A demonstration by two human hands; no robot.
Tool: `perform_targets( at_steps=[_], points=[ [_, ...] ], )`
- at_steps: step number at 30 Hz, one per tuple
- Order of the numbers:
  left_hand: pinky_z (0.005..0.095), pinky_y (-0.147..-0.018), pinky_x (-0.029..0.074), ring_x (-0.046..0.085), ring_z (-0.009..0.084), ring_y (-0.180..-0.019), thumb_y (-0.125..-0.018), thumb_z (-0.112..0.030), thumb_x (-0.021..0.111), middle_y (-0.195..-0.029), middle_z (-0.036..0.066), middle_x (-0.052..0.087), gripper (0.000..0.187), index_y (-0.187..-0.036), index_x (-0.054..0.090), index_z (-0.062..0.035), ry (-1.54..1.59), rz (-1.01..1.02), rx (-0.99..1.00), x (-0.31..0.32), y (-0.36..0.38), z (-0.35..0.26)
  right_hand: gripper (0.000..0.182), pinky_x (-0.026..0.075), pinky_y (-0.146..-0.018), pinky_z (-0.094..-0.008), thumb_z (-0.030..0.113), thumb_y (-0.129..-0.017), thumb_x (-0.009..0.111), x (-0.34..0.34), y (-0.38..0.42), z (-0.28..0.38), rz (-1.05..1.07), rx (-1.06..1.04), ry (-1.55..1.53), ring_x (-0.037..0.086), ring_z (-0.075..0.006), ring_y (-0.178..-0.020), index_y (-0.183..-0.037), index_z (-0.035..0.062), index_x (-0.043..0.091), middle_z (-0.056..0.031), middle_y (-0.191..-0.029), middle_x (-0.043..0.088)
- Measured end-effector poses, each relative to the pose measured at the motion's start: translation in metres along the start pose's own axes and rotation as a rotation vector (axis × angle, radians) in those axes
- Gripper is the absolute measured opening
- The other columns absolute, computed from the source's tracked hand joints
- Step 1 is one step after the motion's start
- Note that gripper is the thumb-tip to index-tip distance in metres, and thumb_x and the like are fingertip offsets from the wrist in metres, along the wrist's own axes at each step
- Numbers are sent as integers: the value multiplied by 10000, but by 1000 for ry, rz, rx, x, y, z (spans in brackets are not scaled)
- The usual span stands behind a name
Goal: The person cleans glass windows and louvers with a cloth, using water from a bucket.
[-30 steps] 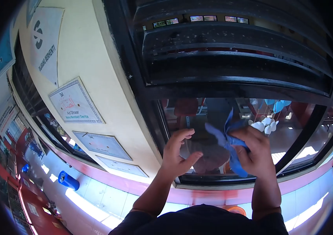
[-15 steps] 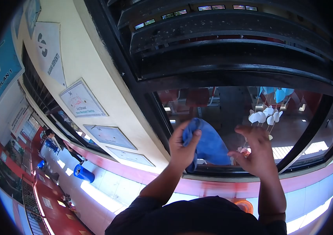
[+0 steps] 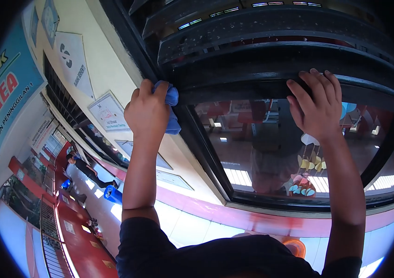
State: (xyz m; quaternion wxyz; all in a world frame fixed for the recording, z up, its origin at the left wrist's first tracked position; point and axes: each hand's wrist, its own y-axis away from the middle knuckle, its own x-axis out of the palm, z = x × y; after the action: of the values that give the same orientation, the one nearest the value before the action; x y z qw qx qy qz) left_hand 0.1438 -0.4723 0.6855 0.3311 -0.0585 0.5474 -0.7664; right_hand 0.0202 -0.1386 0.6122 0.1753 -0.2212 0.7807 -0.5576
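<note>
On the far left, a blue sign (image 3: 7,92) is hanging on the cream wall (image 3: 113,55), with framed notices (image 3: 109,112) running along below it and, further down the corridor, a person bending near a blue bin (image 3: 112,193). Moving right, the left hand (image 3: 147,111) is closing around a blue cloth (image 3: 172,109), bunching it in the fingers and pressing it against the upper left corner of the black window frame (image 3: 197,134), just where the frame is meeting the wall. The cloth is sitting between the palm and the frame, partly hidden by the hand. Next comes the glass pane (image 3: 271,148), reflecting chairs and paper decorations. At the right, the right hand (image 3: 315,106) is holding nothing; its fingers are spreading flat and hooking over the top bar of the frame (image 3: 252,88), apparently bracing the body. Above, dark slats (image 3: 271,41) are running across.

The wiping of the frame's top corner seems to be under way. The next move likely calls for keeping firm pressure on the cloth while sliding it along the frame, with the right hand steadying.
</note>
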Motion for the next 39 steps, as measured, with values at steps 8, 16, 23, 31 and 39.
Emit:
perform_targets(
  at_steps=[8, 16, 23, 31, 39],
  points=[
    [350, -572, 577, 694, 224, -745, -740, -111, 699, -898, 29, 607, 238, -957, 742, -200, -165, 165, 191, -4, -5, 2, 269, 458, -982, -449, 312, -841, 696, 12, 7, -4, -70, -14, 48, 627, -234, -1084, -1102, 247, 702, -30, -1118, 669],
    [388, -619, 587, 717, 267, -759, -728, -133, 720, -947, 36, 656, 270, -991, 722, -193, -69, 228, 185, -4, -13, 10, 294, 468, -966, -443, 308, -825, 715, 12, 9, -7, -83, -20, 6, 641, -234, -1066, -1112, 244, 703, -28, -1126, 672],
    [411, -646, 572, 712, 300, -774, -714, -194, 742, -943, 35, 696, 274, -987, 727, -187, -16, 33, -7, 5, -52, 23, 265, 463, -975, -456, 286, -838, 708, 10, 7, -4, -86, 9, -20, 638, -247, -1076, -1095, 221, 699, -48, -1120, 671],
    [433, -694, 574, 705, 339, -794, -747, -175, 692, -946, 72, 702, 286, -1029, 735, -158, 245, 97, -90, 15, -5, 8, 287, 444, -1000, -476, 253, -822, 711, 4, 7, 0, -61, 32, -92, 611, -263, -1116, -1097, 175, 696, -71, -1138, 654],
    [442, -775, 543, 682, 373, -910, -840, -168, 650, -1013, 115, 708, 224, -1047, 724, -130, 452, 29, -291, 3, -29, -56, 270, 418, -1025, -497, 229, -805, 673, 2, 4, 15, -84, 124, -83, 591, -267, -1136, -1071, 180, 680, -80, -1150, 639]
  ],
)
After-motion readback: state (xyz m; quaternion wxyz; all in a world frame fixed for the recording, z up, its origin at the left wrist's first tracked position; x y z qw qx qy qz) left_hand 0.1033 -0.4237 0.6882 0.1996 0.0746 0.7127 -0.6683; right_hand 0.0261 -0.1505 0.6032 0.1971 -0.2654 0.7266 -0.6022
